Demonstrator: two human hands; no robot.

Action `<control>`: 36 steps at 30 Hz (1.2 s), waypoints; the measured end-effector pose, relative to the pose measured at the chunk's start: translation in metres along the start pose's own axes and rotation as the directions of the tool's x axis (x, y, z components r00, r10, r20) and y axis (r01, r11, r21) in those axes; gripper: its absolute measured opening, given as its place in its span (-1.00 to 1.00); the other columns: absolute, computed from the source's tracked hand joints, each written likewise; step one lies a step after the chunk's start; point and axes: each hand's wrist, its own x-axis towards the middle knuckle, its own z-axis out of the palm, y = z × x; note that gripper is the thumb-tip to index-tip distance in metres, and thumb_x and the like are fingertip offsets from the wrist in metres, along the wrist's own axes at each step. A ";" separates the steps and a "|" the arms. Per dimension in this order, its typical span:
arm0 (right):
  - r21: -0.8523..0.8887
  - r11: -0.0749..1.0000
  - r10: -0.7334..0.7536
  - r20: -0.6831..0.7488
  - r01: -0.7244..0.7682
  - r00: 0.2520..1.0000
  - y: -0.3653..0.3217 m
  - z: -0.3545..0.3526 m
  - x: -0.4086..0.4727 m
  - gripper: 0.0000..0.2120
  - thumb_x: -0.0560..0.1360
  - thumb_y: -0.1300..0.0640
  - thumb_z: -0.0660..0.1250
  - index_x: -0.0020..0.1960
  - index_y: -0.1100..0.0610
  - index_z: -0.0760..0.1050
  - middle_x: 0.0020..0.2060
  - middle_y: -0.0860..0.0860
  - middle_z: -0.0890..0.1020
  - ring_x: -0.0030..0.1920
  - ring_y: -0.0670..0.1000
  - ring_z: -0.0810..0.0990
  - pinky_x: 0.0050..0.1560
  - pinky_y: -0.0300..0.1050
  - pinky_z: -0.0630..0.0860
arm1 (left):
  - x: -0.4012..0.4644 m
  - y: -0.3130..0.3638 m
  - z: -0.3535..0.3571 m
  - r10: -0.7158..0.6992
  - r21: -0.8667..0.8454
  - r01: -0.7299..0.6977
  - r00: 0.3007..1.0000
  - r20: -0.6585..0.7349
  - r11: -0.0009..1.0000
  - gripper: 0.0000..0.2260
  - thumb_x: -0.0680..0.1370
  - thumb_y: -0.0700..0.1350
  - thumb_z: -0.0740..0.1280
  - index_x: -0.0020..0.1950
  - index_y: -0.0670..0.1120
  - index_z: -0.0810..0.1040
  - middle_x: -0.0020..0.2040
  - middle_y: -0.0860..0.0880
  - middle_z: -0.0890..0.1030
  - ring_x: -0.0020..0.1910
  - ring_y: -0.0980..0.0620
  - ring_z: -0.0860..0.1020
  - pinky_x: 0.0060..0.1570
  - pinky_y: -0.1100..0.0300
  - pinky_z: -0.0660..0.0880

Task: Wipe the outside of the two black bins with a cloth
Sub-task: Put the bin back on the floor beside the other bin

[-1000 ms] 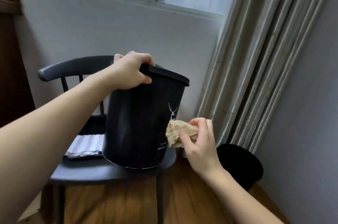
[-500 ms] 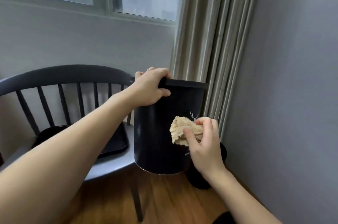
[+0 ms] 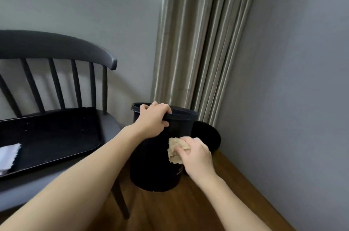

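Observation:
A black bin with small white print stands low over the wooden floor, right of the chair. My left hand grips its rim from above, fingers curled over the edge. My right hand pinches a crumpled beige cloth and holds it against the bin's right side. A second black bin sits behind it in the corner, mostly hidden by the first bin and my right hand.
A dark grey chair stands at the left, with a black tray on its seat and a pale striped cloth on the tray. Beige curtains hang behind the bins. A grey wall closes the right side.
The bin has come off the chair seat and down to the right, to floor level beside the second bin. Both hands stayed on it, the cloth still against its side.

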 end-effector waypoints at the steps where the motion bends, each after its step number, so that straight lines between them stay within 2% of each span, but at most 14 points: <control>1: -0.019 0.999 0.028 0.008 -0.028 1.000 0.005 0.005 0.007 -0.83 0.53 -0.11 0.33 0.09 -0.11 0.56 -0.13 -0.15 0.48 -0.07 -0.07 0.49 -0.14 -0.21 0.34 | 0.004 -0.010 0.013 -0.010 0.003 0.010 1.000 0.011 1.000 -0.71 0.53 -0.18 0.44 0.01 0.11 0.36 -0.11 0.23 0.37 0.03 0.09 0.26 0.10 0.05 0.11; 4: -0.028 0.990 0.138 0.026 -0.138 0.990 0.022 0.021 0.026 -0.85 0.46 -0.18 0.33 -0.10 -0.12 0.47 -0.18 -0.16 0.53 -0.16 -0.10 0.49 -0.26 -0.27 0.35 | 0.013 -0.039 0.049 -0.051 0.014 0.051 0.997 0.056 0.999 -0.71 0.53 -0.19 0.43 -0.03 0.11 0.36 -0.06 0.19 0.43 0.01 0.06 0.27 0.02 0.04 0.08; 6: -0.015 0.984 0.178 0.078 -0.177 0.981 0.032 0.034 0.037 -0.82 0.44 -0.18 0.30 -0.16 -0.10 0.41 -0.20 -0.13 0.57 -0.17 -0.06 0.56 -0.23 -0.17 0.47 | 0.017 -0.057 0.071 -0.087 0.014 0.086 0.992 0.087 0.996 -0.72 0.53 -0.19 0.42 -0.04 0.12 0.37 -0.05 0.19 0.44 0.00 0.05 0.26 0.00 0.05 0.06; 8: -0.015 0.981 0.192 0.130 -0.192 0.973 0.037 0.047 0.047 -0.84 0.44 -0.15 0.29 -0.17 -0.09 0.38 -0.21 -0.12 0.57 -0.19 -0.07 0.55 -0.25 -0.13 0.50 | 0.018 -0.075 0.091 -0.121 0.027 0.119 0.986 0.115 0.993 -0.73 0.54 -0.19 0.41 -0.03 0.12 0.38 -0.05 0.18 0.44 0.00 0.05 0.27 -0.01 0.05 0.06; 11: -0.045 0.974 0.226 0.168 -0.221 0.960 0.047 0.064 0.060 -0.86 0.47 -0.11 0.25 -0.16 -0.08 0.35 -0.25 -0.09 0.56 -0.23 -0.07 0.53 -0.30 -0.10 0.48 | 0.021 -0.093 0.119 -0.157 0.029 0.155 0.978 0.139 0.988 -0.75 0.55 -0.20 0.40 -0.02 0.11 0.39 -0.05 0.15 0.47 0.01 0.04 0.29 0.04 0.04 0.10; 14: -0.090 0.963 0.268 0.194 -0.255 0.944 0.061 0.077 0.070 -0.88 0.47 -0.10 0.23 -0.14 -0.08 0.35 -0.26 -0.08 0.56 -0.25 -0.05 0.50 -0.34 -0.09 0.41 | 0.028 -0.094 0.145 -0.128 0.052 0.121 0.978 0.163 0.991 -0.74 0.53 -0.24 0.39 -0.01 0.09 0.39 -0.05 0.14 0.46 0.01 0.05 0.28 0.04 0.04 0.10; 16: -0.084 0.958 0.288 0.226 -0.275 0.931 0.069 0.083 0.076 -0.88 0.49 -0.10 0.24 0.00 -0.13 0.43 -0.16 -0.08 0.60 -0.18 -0.05 0.52 -0.32 -0.16 0.38 | 0.029 -0.094 0.162 -0.128 0.048 0.121 0.976 0.174 0.991 -0.74 0.53 -0.25 0.37 -0.01 0.08 0.38 -0.04 0.13 0.47 0.01 0.05 0.28 0.01 0.04 0.08; 18: -0.106 0.954 0.300 0.263 -0.282 0.917 0.079 0.086 0.082 -0.69 0.51 -0.08 0.22 0.24 -0.15 0.48 0.02 -0.07 0.63 -0.02 0.00 0.54 -0.23 -0.18 0.36 | 0.025 -0.098 0.179 -0.149 0.034 0.145 0.971 0.187 0.989 -0.75 0.54 -0.24 0.37 -0.02 0.08 0.38 -0.04 0.13 0.47 0.02 0.05 0.29 0.02 0.04 0.09; 19: -0.122 0.951 0.308 0.270 -0.285 0.912 0.084 0.087 0.085 -0.65 0.51 -0.07 0.21 0.27 -0.13 0.50 0.07 -0.06 0.63 0.04 0.04 0.54 -0.16 -0.15 0.37 | 0.023 -0.101 0.187 -0.162 0.023 0.161 0.968 0.189 0.987 -0.75 0.54 -0.24 0.37 -0.03 0.08 0.39 -0.05 0.14 0.47 0.03 0.05 0.30 0.03 0.04 0.10; 21: -0.157 0.942 0.331 0.278 -0.298 0.902 0.093 0.087 0.090 -0.70 0.48 -0.06 0.21 0.16 -0.11 0.57 -0.01 -0.07 0.64 0.02 0.07 0.56 -0.09 -0.08 0.42 | 0.020 -0.106 0.200 -0.182 -0.007 0.186 0.966 0.183 0.982 -0.74 0.54 -0.24 0.37 -0.06 0.10 0.38 -0.08 0.15 0.47 0.02 0.05 0.32 0.04 0.05 0.11; 25: -0.198 0.919 0.388 0.293 -0.341 0.874 0.112 0.091 0.098 -0.81 0.44 -0.09 0.27 0.00 -0.12 0.57 -0.15 -0.09 0.61 -0.09 0.06 0.55 -0.13 -0.07 0.50 | 0.020 -0.112 0.224 -0.204 -0.035 0.213 0.965 0.167 0.977 -0.73 0.56 -0.22 0.36 -0.08 0.13 0.37 -0.09 0.16 0.45 0.01 0.08 0.31 0.09 0.05 0.14; 28: -0.220 0.915 0.393 0.291 -0.338 0.872 0.121 0.095 0.098 -0.85 0.45 -0.06 0.26 -0.03 -0.09 0.54 -0.16 -0.06 0.62 -0.09 0.08 0.58 -0.09 -0.05 0.55 | 0.016 -0.116 0.235 -0.224 -0.038 0.232 0.963 0.149 0.972 -0.75 0.56 -0.22 0.36 -0.05 0.12 0.39 -0.07 0.16 0.44 0.01 0.09 0.30 0.14 0.03 0.18; 36: -0.242 0.907 0.409 0.308 -0.345 0.859 0.120 0.105 0.098 -0.83 0.45 -0.05 0.25 0.02 -0.10 0.53 -0.13 -0.05 0.60 -0.10 0.09 0.53 -0.20 -0.09 0.40 | -0.010 -0.126 0.254 -0.287 -0.093 0.321 0.919 0.270 0.943 -0.70 0.50 -0.13 0.50 -0.14 0.19 0.42 -0.06 0.14 0.50 0.06 0.05 0.35 0.12 0.06 0.15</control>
